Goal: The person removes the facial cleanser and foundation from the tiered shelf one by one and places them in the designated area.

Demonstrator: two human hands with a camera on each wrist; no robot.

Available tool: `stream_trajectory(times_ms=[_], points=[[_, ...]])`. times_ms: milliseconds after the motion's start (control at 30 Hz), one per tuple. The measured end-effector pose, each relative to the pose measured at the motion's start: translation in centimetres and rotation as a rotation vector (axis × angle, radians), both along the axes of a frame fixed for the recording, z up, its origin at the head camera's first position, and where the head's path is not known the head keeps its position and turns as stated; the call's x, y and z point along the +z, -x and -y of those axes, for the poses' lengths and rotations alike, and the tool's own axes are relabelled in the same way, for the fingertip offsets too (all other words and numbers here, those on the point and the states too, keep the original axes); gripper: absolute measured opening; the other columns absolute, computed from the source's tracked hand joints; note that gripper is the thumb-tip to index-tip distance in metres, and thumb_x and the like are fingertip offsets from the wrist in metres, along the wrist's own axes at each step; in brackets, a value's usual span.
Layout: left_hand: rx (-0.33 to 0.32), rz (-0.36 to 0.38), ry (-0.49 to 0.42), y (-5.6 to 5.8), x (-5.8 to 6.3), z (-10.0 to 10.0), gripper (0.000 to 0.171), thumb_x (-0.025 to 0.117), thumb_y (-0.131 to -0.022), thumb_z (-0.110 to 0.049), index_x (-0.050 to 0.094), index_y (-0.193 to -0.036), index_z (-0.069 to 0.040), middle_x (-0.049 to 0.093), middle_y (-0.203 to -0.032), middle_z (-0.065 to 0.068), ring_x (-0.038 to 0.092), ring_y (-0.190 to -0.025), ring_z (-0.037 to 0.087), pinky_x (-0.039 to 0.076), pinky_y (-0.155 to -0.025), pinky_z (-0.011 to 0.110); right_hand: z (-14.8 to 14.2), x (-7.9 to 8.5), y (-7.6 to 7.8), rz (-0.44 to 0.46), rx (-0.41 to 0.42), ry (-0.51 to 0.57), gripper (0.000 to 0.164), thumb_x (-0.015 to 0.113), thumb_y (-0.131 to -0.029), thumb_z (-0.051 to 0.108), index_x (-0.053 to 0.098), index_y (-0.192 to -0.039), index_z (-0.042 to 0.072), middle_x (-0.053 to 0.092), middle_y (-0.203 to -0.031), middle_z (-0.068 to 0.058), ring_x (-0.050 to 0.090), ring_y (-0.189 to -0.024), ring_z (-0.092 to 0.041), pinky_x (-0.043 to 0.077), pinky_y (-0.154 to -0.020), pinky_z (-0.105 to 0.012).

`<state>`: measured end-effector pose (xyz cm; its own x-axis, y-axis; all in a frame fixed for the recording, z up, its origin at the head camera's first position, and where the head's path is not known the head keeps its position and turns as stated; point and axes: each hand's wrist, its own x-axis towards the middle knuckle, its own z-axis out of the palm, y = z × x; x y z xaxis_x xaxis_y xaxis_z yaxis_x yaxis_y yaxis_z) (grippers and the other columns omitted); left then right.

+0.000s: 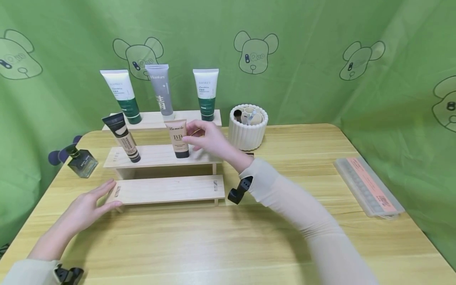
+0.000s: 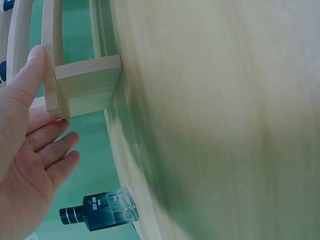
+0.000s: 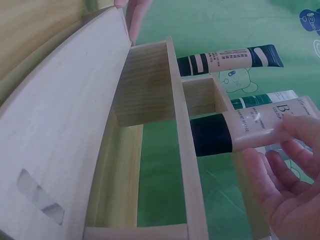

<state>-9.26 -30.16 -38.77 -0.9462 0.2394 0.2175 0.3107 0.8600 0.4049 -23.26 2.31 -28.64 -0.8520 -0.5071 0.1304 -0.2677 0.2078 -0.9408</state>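
My right hand (image 1: 208, 138) pinches a beige BB cream tube (image 1: 177, 138) between thumb and fingers. The tube stands upright on its black cap at the middle tier of a pale wooden stepped stand (image 1: 164, 190). In the right wrist view, the tube's cap (image 3: 212, 135) is right at that tier's edge. My left hand (image 1: 87, 206) holds the left end of the lowest tier, thumb at the front edge and fingers at the end. A black-capped beige tube (image 1: 124, 138) leans at the middle tier's left. On the top tier stand two white-and-green tubes (image 1: 206, 95) and a grey tube (image 1: 160, 91).
A dark perfume bottle (image 1: 82, 161) stands left of the stand. To its right is a white ribbed holder (image 1: 247, 130) with brushes. A flat clear case (image 1: 368, 188) with a pink label lies at the table's right. Green printed cloth (image 1: 303, 79) hangs behind.
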Motion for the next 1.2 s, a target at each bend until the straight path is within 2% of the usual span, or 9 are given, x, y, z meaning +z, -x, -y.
stream_trajectory(times_ms=[467, 733, 1200], points=[[-0.003, -0.002, -0.004, 0.0, 0.1, 0.0, 0.066, 0.069, -0.082, -0.031, 0.046, -0.129, 0.009, 0.042, -0.13, 0.031, 0.042, -0.109, 0.054, 0.035, -0.087, 0.064, -0.1, -0.2, -0.1, -0.003, 0.004, 0.001, 0.025, 0.065, -0.085, 0.005, 0.059, -0.108, -0.003, 0.062, -0.1, -0.013, 0.06, -0.085, -0.021, 0.056, -0.065, -0.031], [-0.001, 0.0, 0.004, 0.1, 0.0, 0.0, 0.066, 0.069, -0.082, -0.032, 0.045, -0.129, 0.009, 0.042, -0.13, 0.031, 0.042, -0.109, 0.055, 0.035, -0.087, 0.064, -0.8, -0.1, -0.3, -0.02, -0.027, 0.019, 0.025, 0.066, -0.085, 0.005, 0.06, -0.107, -0.004, 0.063, -0.098, -0.013, 0.061, -0.083, -0.023, 0.056, -0.064, -0.032], [0.002, 0.009, 0.01, 0.2, 0.0, 0.1, 0.068, 0.068, -0.083, -0.033, 0.044, -0.131, 0.008, 0.041, -0.13, 0.031, 0.042, -0.108, 0.056, 0.035, -0.086, 0.065, -5.3, 0.2, -0.5, -0.042, -0.095, 0.003, 0.029, 0.066, -0.085, 0.008, 0.058, -0.11, -0.005, 0.061, -0.1, -0.014, 0.06, -0.085, -0.023, 0.056, -0.067, -0.034]])
